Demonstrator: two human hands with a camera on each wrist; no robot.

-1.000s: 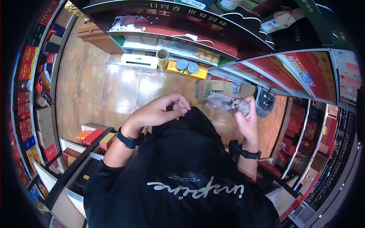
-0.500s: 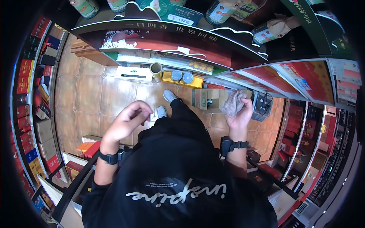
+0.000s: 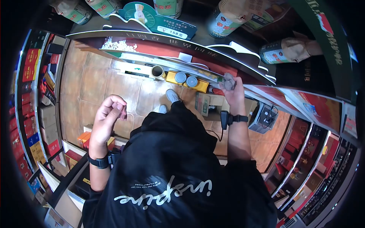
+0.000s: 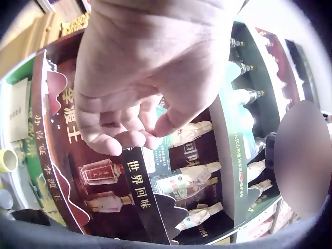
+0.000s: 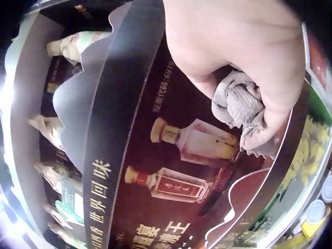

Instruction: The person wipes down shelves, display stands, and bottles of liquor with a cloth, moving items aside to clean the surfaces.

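Your right hand (image 3: 232, 89) bunches a grey cloth (image 5: 239, 106) in curled fingers, upper centre of frame, pressed against the dark display shelf (image 3: 197, 40), balled tight for wiping. Your left hand (image 3: 108, 114), fingers loosely curled, holds nothing at left.

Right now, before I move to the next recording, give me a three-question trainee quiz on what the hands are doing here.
1. True or false: the right hand grips a crumpled grey cloth.
2. What does the left hand hold?
A. a bottle
B. a box
C. nothing
3. Fill in: the cloth is held up at the front edge of the dark display ____ that carries paper-wrapped bottles.

Key
1. True; the fingers curl round the cloth in the right wrist view.
2. C; its fingers hang loosely curled and bare.
3. shelf.
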